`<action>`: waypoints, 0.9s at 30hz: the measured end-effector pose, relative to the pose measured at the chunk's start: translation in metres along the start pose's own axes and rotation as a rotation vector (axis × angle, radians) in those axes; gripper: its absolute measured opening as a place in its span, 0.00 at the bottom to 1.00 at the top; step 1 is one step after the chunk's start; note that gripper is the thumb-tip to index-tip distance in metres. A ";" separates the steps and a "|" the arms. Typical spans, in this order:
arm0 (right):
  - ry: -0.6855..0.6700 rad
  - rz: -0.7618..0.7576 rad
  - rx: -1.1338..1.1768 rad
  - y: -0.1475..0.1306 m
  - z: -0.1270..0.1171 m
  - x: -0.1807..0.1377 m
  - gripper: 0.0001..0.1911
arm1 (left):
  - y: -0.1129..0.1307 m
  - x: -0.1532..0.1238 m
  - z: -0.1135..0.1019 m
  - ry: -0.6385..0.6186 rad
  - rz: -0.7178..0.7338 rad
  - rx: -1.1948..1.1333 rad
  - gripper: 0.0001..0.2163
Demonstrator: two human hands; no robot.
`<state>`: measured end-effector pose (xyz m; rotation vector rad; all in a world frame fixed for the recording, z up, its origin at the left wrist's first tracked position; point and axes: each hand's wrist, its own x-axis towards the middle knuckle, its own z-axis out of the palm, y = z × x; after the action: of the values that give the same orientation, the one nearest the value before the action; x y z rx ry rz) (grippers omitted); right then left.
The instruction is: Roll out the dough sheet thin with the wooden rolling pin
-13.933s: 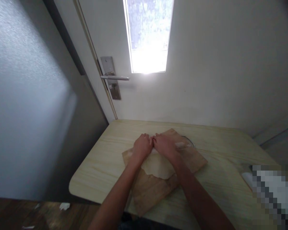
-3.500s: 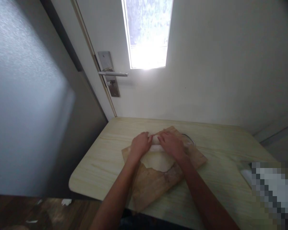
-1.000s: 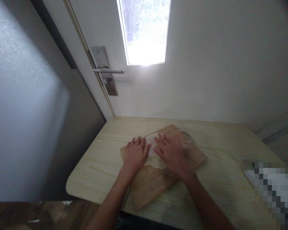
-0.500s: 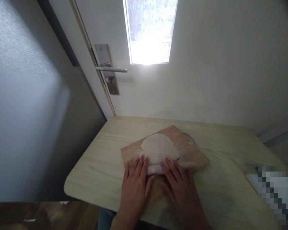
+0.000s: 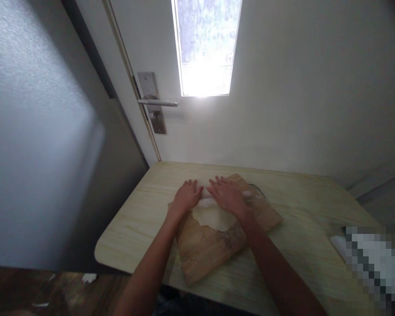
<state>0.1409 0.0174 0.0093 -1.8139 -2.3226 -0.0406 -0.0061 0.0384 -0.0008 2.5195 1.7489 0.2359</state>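
A pale, floury rolling pin (image 5: 208, 202) lies across the far part of a flat sheet of dough (image 5: 213, 218). My left hand (image 5: 187, 195) rests on the left part of the pin with its fingers stretched forward. On the right part, my right hand (image 5: 226, 193) lies with fingers extended and somewhat spread; a short length of pin shows beyond it. Both palms cover much of the pin, and neither hand is wrapped round it. The dough's near edge is ragged, and its far part is hidden. Beneath it is a wooden cutting board (image 5: 204, 254), turned at an angle.
The board has a metal handle (image 5: 258, 189) at its far right corner. It sits on a light wooden table (image 5: 128, 232) against a white door (image 5: 283, 109) with a lever handle (image 5: 158, 103). A blurred-out object (image 5: 375, 259) lies at the right. White scraps (image 5: 89, 277) are on the floor.
Both hands and the rolling pin have moved forward, from the dough's near edge to its far part. The near part of the board and dough is now uncovered. The view has shifted slightly.
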 end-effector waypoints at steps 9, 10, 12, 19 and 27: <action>0.189 0.039 0.029 -0.018 0.018 -0.106 0.23 | 0.034 -0.100 0.014 0.174 0.033 0.077 0.21; 0.206 0.031 0.021 -0.020 0.022 -0.120 0.23 | 0.038 -0.113 0.019 0.216 0.049 0.108 0.22; 0.219 0.008 0.014 -0.021 0.029 -0.138 0.23 | 0.043 -0.132 0.027 0.273 0.086 0.169 0.22; 0.130 -0.016 0.042 -0.007 0.014 -0.078 0.23 | 0.033 -0.087 0.014 0.196 0.006 0.141 0.22; 0.037 0.006 -0.004 -0.009 -0.004 -0.009 0.22 | 0.006 -0.027 -0.002 0.004 -0.079 -0.019 0.23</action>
<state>0.1344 0.0063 0.0127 -1.8069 -2.2937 -0.0772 -0.0104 0.0114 -0.0007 2.4323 1.8336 0.2516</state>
